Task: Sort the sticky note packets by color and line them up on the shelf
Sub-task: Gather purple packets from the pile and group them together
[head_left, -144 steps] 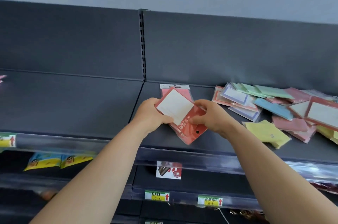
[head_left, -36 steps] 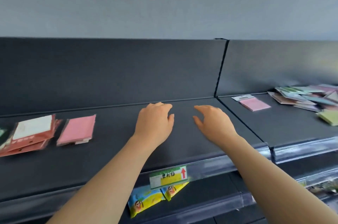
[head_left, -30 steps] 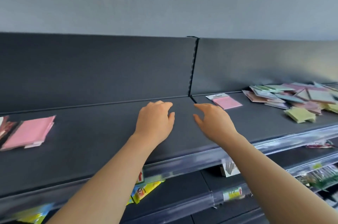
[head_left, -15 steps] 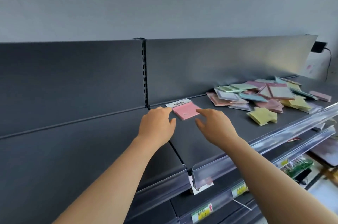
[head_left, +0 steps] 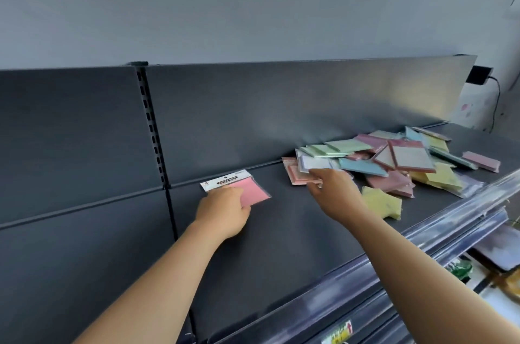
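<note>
A pink sticky note packet (head_left: 254,192) with a white header lies alone on the dark shelf (head_left: 281,245), just right of the upright post. My left hand (head_left: 222,213) covers its near left corner, fingers curled on top and thumb at its near edge. To the right lies a loose pile of packets (head_left: 394,163) in green, blue, pink, yellow and red-bordered white. My right hand (head_left: 336,194) reaches the pile's left end and pinches a red-bordered packet (head_left: 297,176) there. A yellow packet (head_left: 382,201) lies just beside my right wrist.
The shelf's clear plastic price rail (head_left: 422,242) runs along the front edge, with lower shelves and goods below it. The slotted upright post (head_left: 153,130) divides the back panel. A black plug and cable (head_left: 481,76) sit on the wall at far right.
The view swung right from the left bay. Both hands moved forward: the left came down onto the pink packet, the right stretched to the left end of the pile.
</note>
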A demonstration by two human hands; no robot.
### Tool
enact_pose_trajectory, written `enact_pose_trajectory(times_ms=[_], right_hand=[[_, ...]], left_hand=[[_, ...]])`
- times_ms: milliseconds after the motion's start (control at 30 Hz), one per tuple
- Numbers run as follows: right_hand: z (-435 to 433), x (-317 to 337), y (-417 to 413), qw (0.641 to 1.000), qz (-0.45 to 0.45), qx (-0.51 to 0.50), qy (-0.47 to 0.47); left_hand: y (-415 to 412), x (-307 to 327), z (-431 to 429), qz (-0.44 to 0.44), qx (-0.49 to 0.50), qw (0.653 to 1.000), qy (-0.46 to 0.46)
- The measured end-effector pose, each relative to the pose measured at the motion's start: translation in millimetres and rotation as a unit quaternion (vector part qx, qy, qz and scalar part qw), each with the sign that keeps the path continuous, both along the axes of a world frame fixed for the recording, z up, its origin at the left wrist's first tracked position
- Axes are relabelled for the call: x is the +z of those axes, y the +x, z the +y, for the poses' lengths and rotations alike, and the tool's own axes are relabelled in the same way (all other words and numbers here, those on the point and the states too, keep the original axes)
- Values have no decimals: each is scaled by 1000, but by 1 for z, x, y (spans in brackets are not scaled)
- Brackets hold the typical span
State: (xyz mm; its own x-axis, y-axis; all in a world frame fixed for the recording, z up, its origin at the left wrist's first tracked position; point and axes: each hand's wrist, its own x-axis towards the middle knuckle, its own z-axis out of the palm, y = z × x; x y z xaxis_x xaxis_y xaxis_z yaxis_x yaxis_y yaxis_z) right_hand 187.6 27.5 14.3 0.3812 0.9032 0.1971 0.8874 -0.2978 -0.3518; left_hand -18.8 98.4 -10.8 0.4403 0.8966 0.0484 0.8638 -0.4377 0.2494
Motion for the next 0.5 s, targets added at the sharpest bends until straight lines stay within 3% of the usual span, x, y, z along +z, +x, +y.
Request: enact_pose_trajectory(times_ms=[133, 400, 500], right_hand=[[24, -5, 54, 999, -12, 23, -37], [51, -18, 112, 992, 13, 120, -38], [46, -19, 121, 984, 27, 174, -33]], left_hand=[[33, 4, 7, -2, 59, 998, 37], [109, 7, 11, -239, 101, 963, -71], [134, 5, 16, -281, 123, 945, -111]])
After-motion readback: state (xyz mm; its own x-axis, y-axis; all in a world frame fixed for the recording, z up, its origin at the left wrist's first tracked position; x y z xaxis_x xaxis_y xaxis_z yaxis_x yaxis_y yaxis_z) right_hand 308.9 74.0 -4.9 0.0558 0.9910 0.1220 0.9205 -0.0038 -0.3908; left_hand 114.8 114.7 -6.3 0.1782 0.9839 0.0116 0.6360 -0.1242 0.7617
